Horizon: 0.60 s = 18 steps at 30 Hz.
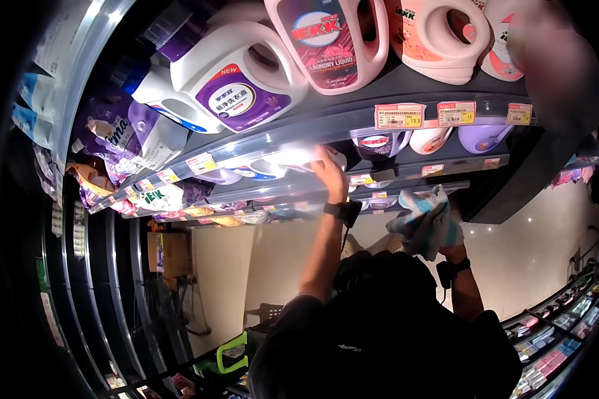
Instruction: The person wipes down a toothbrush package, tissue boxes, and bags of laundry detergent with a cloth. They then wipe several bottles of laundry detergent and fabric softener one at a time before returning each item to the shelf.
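My left hand (330,178) reaches up to the middle shelf, its fingers stretched out beside a pale laundry detergent bottle (336,159). Strong glare washes out the fingertips and part of that bottle. In my right hand (452,250), lower and to the right, a blue, white and grey striped cloth (424,223) is bunched up and hangs over most of the fingers. Both wrists wear a black strapped device. Above my left hand, on the upper shelf, stand a white and purple detergent bottle (236,86) and a pink laundry liquid bottle (333,50).
Price tags line the shelf edge (399,116). Peach bottles (439,46) fill the upper right, near a dark upright panel (512,173). Purple pouches (123,133) sit at the left end. Behind are a cardboard box (168,253), a green-handled basket (231,352) and another shelf of goods (552,352).
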Motion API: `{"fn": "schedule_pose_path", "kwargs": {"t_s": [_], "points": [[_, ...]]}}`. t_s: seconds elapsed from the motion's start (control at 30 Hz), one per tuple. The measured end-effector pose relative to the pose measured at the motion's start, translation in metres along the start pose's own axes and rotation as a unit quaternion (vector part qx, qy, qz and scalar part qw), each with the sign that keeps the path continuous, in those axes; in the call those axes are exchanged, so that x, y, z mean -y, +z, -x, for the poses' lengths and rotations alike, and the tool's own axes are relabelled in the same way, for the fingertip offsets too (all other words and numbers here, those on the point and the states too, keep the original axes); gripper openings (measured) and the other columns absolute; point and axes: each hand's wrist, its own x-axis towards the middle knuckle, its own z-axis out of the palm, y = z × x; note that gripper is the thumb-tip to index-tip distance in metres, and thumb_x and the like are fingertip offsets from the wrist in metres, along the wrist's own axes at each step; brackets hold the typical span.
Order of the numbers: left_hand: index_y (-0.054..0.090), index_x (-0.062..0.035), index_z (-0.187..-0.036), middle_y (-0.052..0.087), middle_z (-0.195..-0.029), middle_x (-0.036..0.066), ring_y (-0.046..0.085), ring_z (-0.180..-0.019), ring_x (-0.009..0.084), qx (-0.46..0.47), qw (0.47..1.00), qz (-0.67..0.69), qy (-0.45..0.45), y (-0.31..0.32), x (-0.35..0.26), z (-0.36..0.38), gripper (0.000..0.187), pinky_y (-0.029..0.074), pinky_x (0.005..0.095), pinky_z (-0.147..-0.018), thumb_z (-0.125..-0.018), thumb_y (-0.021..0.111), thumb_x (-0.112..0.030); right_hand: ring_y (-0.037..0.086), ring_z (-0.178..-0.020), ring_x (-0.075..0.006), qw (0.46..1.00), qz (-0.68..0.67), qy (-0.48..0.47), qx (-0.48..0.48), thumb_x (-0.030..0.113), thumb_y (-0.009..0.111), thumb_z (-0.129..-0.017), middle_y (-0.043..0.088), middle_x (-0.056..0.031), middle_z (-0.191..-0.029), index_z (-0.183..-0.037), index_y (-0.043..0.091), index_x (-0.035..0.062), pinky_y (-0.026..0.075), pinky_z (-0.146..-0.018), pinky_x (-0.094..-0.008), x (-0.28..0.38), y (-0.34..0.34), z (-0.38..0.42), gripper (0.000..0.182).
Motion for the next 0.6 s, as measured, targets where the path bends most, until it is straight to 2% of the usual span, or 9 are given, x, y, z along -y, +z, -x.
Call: {"fn": "schedule_pose_path", "kwargs": {"t_s": [0.07,0.17,0.27,0.37,0.4,0.47,0.5,0.53,0.6], "points": [[0.047,-0.0015,-0.072,0.048,-0.066,0.004,0.045,-0.066,0.0125,-0.030,0.998,0.052,-0.008,0.005,-0.007,-0.001,0.037,0.037,0.0282,-0.063,-0.099,0.038,-0.024,0.058,-0.081,-0.0374,1.000,0.003,-0.005,-0.019,0.031,0.063,-0.073,0.060,-0.0153,-0.091,-0.111,0.052,0.0087,0.048,-0.065,-0.0457,0.007,-0.003,0.001,0.046],[0.050,-0.0067,-0.080,0.048,-0.069,0.000,0.045,-0.065,0.0095,0.020,0.999,0.044,-0.023,-0.005,-0.014,-0.008,0.033,0.038,0.0250,-0.059,-0.096,0.045,-0.035,0.058,-0.080,-0.0388,0.996,-0.064,0.056,0.001,0.034,0.058,-0.079,0.061,-0.0163,-0.091,-0.111,0.051,0.0085,0.047,-0.064,-0.0463,0.004,0.008,0.001,0.041],[0.052,-0.0027,-0.082,0.050,-0.070,0.004,0.048,-0.065,0.0118,0.040,0.993,0.086,-0.069,-0.011,-0.051,-0.008,0.031,0.038,0.0255,-0.060,-0.097,0.044,-0.028,0.058,-0.080,-0.0399,0.972,-0.189,0.136,-0.021,0.038,0.051,-0.086,0.062,-0.0174,-0.091,-0.113,0.049,0.0080,0.048,-0.065,-0.0463,0.017,0.009,-0.008,0.040],[0.051,-0.0035,-0.077,0.050,-0.068,0.004,0.048,-0.063,0.0126,0.060,0.986,0.118,-0.103,-0.026,-0.079,0.000,0.033,0.038,0.0262,-0.057,-0.096,0.046,-0.031,0.059,-0.080,-0.0405,0.987,-0.145,0.073,-0.016,0.042,0.045,-0.089,0.062,-0.0190,-0.089,-0.113,0.048,0.0071,0.048,-0.066,-0.0462,0.039,-0.009,-0.016,0.042],[0.050,-0.0040,-0.076,0.049,-0.068,0.004,0.047,-0.062,0.0123,0.079,0.985,0.096,-0.117,-0.032,-0.088,0.002,0.035,0.037,0.0264,-0.056,-0.096,0.046,-0.032,0.060,-0.085,-0.0372,0.975,-0.205,0.083,-0.022,0.035,0.049,-0.087,0.062,-0.0175,-0.094,-0.114,0.048,0.0064,0.048,-0.067,-0.0451,0.046,-0.012,-0.020,0.039],[0.049,-0.0048,-0.075,0.048,-0.066,0.003,0.046,-0.060,0.0117,0.102,0.984,0.056,-0.135,-0.047,-0.099,0.007,0.036,0.036,0.0264,-0.055,-0.096,0.045,-0.034,0.060,-0.091,-0.0340,0.996,0.031,-0.065,-0.043,0.031,0.053,-0.084,0.061,-0.0169,-0.099,-0.114,0.049,0.0058,0.049,-0.071,-0.0431,0.029,0.005,-0.020,0.039],[0.049,-0.0051,-0.075,0.047,-0.065,0.002,0.045,-0.059,0.0113,0.107,0.984,0.039,-0.135,-0.051,-0.101,0.008,0.037,0.035,0.0263,-0.054,-0.096,0.044,-0.035,0.059,-0.094,-0.0324,0.977,0.149,-0.140,-0.053,0.029,0.055,-0.082,0.060,-0.0167,-0.102,-0.114,0.050,0.0055,0.050,-0.072,-0.0420,0.020,0.014,-0.022,0.040],[0.050,-0.0059,-0.075,0.045,-0.062,0.001,0.043,-0.055,0.0102,0.119,0.983,0.034,-0.136,-0.057,-0.101,0.009,0.038,0.033,0.0251,-0.049,-0.096,0.043,-0.037,0.057,-0.101,-0.0320,0.953,0.178,-0.195,-0.146,0.022,0.060,-0.076,0.056,-0.0171,-0.108,-0.112,0.052,0.0042,0.050,-0.077,-0.0393,0.025,0.014,-0.027,0.041],[0.057,-0.0006,-0.088,0.055,-0.073,0.003,0.050,-0.062,0.0096,0.146,0.974,0.000,-0.175,-0.074,-0.101,0.012,0.043,0.039,0.0250,-0.055,-0.098,0.037,-0.038,0.056,-0.102,-0.0333,0.978,0.084,-0.162,-0.103,0.018,0.059,-0.078,0.056,-0.0181,-0.107,-0.111,0.052,0.0013,0.050,-0.079,-0.0396,0.032,0.020,-0.044,0.038]]}}
